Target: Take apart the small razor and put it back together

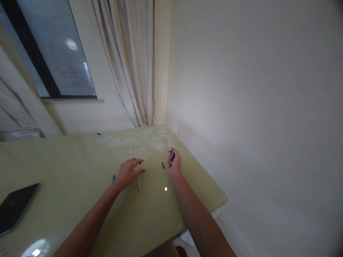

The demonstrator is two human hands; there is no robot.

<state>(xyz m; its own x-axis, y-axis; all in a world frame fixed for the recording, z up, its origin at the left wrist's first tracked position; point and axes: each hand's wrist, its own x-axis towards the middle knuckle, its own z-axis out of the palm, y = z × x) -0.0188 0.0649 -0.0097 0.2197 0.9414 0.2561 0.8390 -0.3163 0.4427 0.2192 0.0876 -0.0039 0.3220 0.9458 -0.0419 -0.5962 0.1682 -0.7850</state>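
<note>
One dark, flat tablet (pixel 18 207) lies leftmost on the bench (pixel 77 171), and a small dark piece (pixel 113 178) beside the left wrist could get knocked if that arm sweeps sideways. The left hand (pixel 128 173) has parted fingers around a pale strip (pixel 139 185), contact unclear; another dark piece (pixel 163 165) obstructs the gap before the right hand (pixel 175 163), whose fingers clench a hook-tipped tool (pixel 173 156) that a loosened grip could drop.
</note>
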